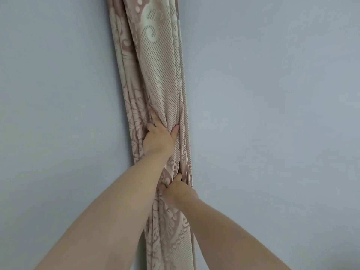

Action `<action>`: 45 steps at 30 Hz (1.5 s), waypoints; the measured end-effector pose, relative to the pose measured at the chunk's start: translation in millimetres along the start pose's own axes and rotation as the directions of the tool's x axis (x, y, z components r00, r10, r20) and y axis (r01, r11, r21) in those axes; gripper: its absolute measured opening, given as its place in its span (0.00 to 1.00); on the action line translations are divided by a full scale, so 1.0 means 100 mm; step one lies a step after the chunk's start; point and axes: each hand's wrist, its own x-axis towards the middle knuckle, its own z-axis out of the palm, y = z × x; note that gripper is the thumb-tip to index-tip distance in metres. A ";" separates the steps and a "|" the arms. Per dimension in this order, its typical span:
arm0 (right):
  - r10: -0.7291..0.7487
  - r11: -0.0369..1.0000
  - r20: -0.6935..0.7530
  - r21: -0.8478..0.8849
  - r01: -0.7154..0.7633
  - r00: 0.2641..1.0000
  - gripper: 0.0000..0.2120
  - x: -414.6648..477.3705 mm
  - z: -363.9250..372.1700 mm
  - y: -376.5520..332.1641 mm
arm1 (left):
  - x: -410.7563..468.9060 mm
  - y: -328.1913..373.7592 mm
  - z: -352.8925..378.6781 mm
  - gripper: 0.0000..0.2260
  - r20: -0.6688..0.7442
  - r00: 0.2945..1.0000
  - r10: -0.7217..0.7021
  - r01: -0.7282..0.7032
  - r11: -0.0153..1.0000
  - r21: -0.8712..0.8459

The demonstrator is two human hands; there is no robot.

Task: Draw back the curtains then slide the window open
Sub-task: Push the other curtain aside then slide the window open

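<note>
A cream and dusty-pink patterned curtain (155,75) hangs bunched into a narrow column down the middle of the view, in a corner between two pale grey-blue walls. My left hand (158,138) grips a fold of the fabric at mid height, thumb on the right side and fingers tucked into the folds. My right hand (178,189) is lower, with its fingers pinched into the fabric near the curtain's right edge. Both forearms reach up from the bottom of the frame. No window is in view.
Plain wall (58,94) fills the left side and plain wall (272,114) fills the right side. The curtain continues down past the bottom edge between my arms.
</note>
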 end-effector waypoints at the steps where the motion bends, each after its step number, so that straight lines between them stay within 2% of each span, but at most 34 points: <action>1: -0.016 0.998 0.003 -0.056 0.016 1.000 0.36 -0.06 -0.04 0.03 | -0.03 0.01 -0.05 0.44 0.014 1.000 -0.007 0.007 1.000 0.005; 3: -0.102 0.985 -0.068 -0.145 0.091 0.992 0.42 -0.17 -0.12 0.09 | -0.07 0.02 -0.14 0.45 0.032 0.999 -0.025 0.024 1.000 0.015; 5: -0.223 0.967 -0.199 -0.172 0.189 0.954 0.47 -0.32 -0.18 0.15 | -0.13 0.01 -0.22 0.46 0.047 0.997 -0.062 0.061 0.998 0.017; 7: -0.326 0.944 -0.356 -0.170 0.283 0.876 0.43 -0.48 -0.20 0.20 | -0.23 0.01 -0.32 0.46 0.048 0.994 -0.102 0.100 0.994 0.046; 9: -0.402 0.916 -0.441 -0.185 0.357 0.803 0.36 -0.65 -0.24 0.21 | -0.35 0.01 -0.45 0.47 0.051 0.990 -0.128 0.124 0.989 0.087; 11: -0.491 0.871 -0.407 -0.203 0.448 0.770 0.26 -0.79 -0.29 0.22 | -0.45 0.02 -0.59 0.47 0.067 0.985 -0.158 0.148 0.980 0.129; 13: -0.604 0.796 -0.278 -0.249 0.551 0.747 0.18 -0.89 -0.30 0.23 | -0.53 0.03 -0.71 0.48 0.085 0.978 -0.191 0.172 0.967 0.190; 15: -0.657 0.737 -0.077 -0.279 0.616 0.750 0.21 -0.99 -0.28 0.25 | -0.64 0.03 -0.84 0.49 0.090 0.977 -0.193 0.165 0.952 0.258; 17: -0.618 0.747 0.072 -0.255 0.614 0.783 0.27 -1.11 -0.24 0.23 | -0.78 0.00 -0.99 0.49 0.102 0.979 -0.179 0.143 0.946 0.291; 19: -0.589 0.777 0.104 -0.202 0.597 0.802 0.29 -1.25 -0.21 0.18 | -0.94 -0.06 -1.16 0.48 0.103 0.979 -0.177 0.139 0.944 0.298; 22: -0.604 0.784 0.031 -0.156 0.600 0.797 0.24 -1.47 -0.17 0.07 | -1.16 -0.15 -1.41 0.47 0.086 0.979 -0.186 0.150 0.936 0.318; 26: -0.594 0.805 -0.007 0.010 0.594 0.805 0.20 -1.92 -0.05 -0.13 | -1.47 -0.25 -1.90 0.44 0.075 0.980 -0.182 0.128 0.878 0.460; 30: -0.577 0.805 -0.094 0.103 0.584 0.811 0.11 -2.34 0.05 -0.29 | -1.84 -0.33 -2.41 0.37 0.081 0.988 -0.128 0.058 0.815 0.576; 33: -0.559 0.789 -0.186 0.180 0.587 0.808 0.13 -2.75 0.15 -0.41 | -2.17 -0.39 -2.82 0.33 0.117 0.990 -0.073 -0.022 0.751 0.660; 37: -0.568 0.727 -0.321 0.234 0.645 0.758 0.16 -3.41 0.25 -0.52 | -2.62 -0.47 -3.31 0.29 0.191 0.981 0.023 -0.148 0.721 0.677; 41: -0.587 0.707 -0.334 0.233 0.668 0.737 0.14 -4.33 0.42 -0.65 | -3.27 -0.54 -3.86 0.26 0.237 0.969 0.070 -0.223 0.661 0.716; 45: -0.564 0.690 -0.359 0.290 0.663 0.744 0.10 -5.21 0.62 -0.76 | -3.92 -0.56 -4.42 0.21 0.307 0.941 0.143 -0.322 0.663 0.676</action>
